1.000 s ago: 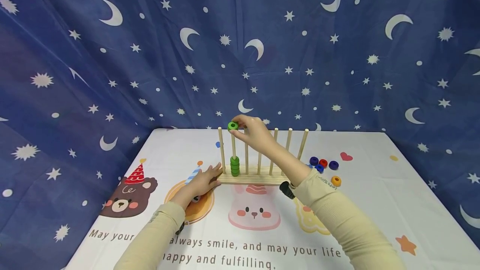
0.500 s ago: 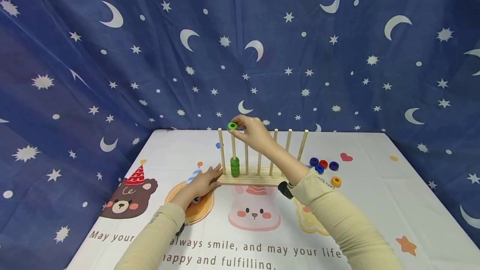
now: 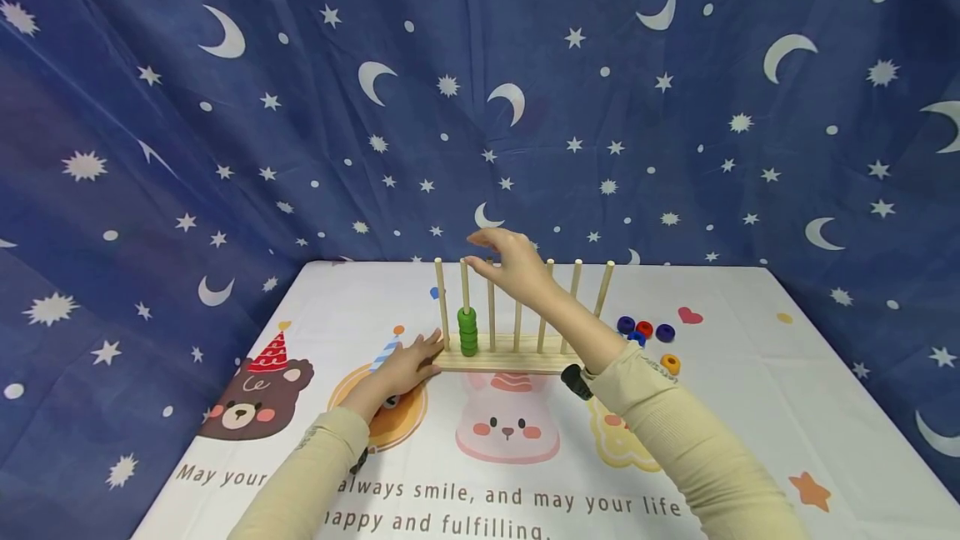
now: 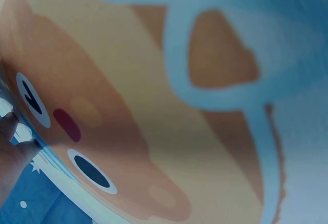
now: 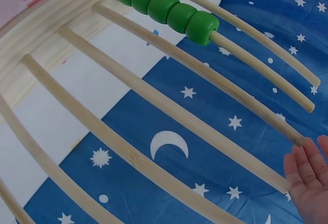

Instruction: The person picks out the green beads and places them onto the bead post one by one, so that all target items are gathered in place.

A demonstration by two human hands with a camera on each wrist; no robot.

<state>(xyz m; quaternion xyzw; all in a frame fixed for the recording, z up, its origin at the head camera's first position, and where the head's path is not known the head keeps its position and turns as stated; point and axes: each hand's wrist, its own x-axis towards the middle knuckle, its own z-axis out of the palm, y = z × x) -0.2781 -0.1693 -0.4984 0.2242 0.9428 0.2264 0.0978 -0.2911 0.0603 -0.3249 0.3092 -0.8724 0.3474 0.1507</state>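
Observation:
A wooden peg rack (image 3: 498, 363) with several upright pegs stands on the table. Stacked at the bottom of its second peg from the left are several green beads (image 3: 468, 332), seen close up as a row of green beads (image 5: 164, 8) in the right wrist view. My right hand (image 3: 517, 269) is beside the top of that peg, thumb and fingers apart and holding nothing. At the rack's left end my left hand (image 3: 405, 363) rests with extended fingers against the base. Only a few fingers of the left hand (image 4: 13, 152) show at the edge of the left wrist view.
Right of the rack lie loose beads: dark blue (image 3: 665, 332), red (image 3: 643, 329), blue (image 3: 636, 338) and orange (image 3: 671, 364). A white tablecloth (image 3: 742, 440) with printed cartoons covers the table. Behind hangs a blue star-and-moon curtain (image 3: 420, 140).
The green bead that my right hand held at the peg's top was let go and now sits on top of the stack. The right fingers have parted. My left hand stays put.

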